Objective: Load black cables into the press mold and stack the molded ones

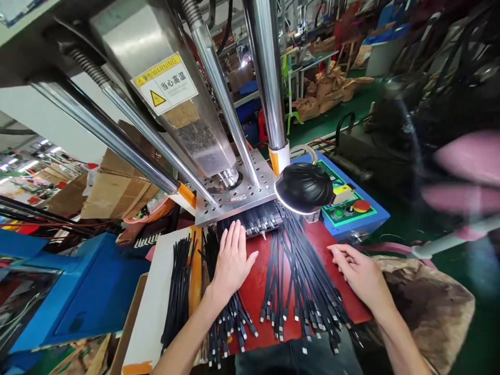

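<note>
Nearest looms the press (211, 146), spanning nine to twelve o'clock. Black cables (308, 265) fan out below it, the largest bunch toward five. They reach up to the fixture (255, 216), its long axis roughly nine to three — one o'clock from the left hand (232, 263), ten from the right hand (359, 276), the left much nearer. Left: flat, fingers together, thumb spread, at the fixture's front; contact unclear. Right: half-curled beside the cables — whether pinching anything, cannot tell. Label (165, 83): "WARNING 当心高温"; smaller print illegible.
</note>
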